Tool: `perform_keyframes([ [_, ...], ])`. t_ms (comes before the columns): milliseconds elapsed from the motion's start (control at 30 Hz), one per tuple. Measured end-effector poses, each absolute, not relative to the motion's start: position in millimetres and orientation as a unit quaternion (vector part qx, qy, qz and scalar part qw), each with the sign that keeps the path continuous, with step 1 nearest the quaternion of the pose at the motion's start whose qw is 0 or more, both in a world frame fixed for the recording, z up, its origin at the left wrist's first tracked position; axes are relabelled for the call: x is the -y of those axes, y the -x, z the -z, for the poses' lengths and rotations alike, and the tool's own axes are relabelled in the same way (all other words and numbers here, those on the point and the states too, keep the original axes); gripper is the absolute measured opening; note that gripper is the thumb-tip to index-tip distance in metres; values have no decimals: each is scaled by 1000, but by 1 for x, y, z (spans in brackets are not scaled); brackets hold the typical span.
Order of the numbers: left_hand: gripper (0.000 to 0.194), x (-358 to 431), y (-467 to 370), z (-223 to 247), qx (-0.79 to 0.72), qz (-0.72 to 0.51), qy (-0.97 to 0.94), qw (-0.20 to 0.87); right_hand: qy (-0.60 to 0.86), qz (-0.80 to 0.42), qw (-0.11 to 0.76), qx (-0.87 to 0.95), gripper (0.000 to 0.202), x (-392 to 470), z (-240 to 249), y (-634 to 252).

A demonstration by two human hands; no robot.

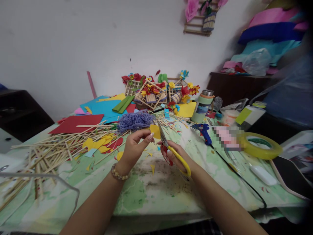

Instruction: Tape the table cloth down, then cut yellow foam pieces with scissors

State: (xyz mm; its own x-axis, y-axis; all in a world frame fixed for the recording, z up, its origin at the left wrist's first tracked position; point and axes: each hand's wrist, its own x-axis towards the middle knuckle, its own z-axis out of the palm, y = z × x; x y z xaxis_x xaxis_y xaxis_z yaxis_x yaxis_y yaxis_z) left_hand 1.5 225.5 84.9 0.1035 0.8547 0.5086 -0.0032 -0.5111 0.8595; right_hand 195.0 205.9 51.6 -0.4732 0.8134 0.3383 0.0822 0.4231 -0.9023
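Note:
Between thumb and fingers, my left hand (138,145) pinches a small piece of yellow paper (155,131). My right hand (177,153) grips a pair of scissors (179,158) with one yellow and one red handle. The scissor blades point up and away, right at the paper's right edge; whether they are cutting into it I cannot tell. Below the hands, yellow paper scraps (153,168) lie on the patterned tablecloth (156,202). Left of my left hand are cut yellow petal shapes (97,143) and red ones (114,145).
A heap of wooden sticks (49,156) spreads on the left, beside red paper (78,123). Purple yarn (134,120) lies ahead, before stick frames with paper flowers (151,94). On the right are a bottle (201,107), blue glue gun (204,132) with a trailing cord, and yellow tape roll (274,150).

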Motion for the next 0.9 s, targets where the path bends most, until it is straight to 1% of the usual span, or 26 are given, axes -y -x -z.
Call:
perform_keyframes([
  [600,16,-227,-2,-83,-324,-594,-625,389,295,-459,421,724,63,-204,-57,-193],
  [900,13,-227,0,-84,-314,-600,-623,393,308,-440,414,735,64,-205,-56,-195],
])
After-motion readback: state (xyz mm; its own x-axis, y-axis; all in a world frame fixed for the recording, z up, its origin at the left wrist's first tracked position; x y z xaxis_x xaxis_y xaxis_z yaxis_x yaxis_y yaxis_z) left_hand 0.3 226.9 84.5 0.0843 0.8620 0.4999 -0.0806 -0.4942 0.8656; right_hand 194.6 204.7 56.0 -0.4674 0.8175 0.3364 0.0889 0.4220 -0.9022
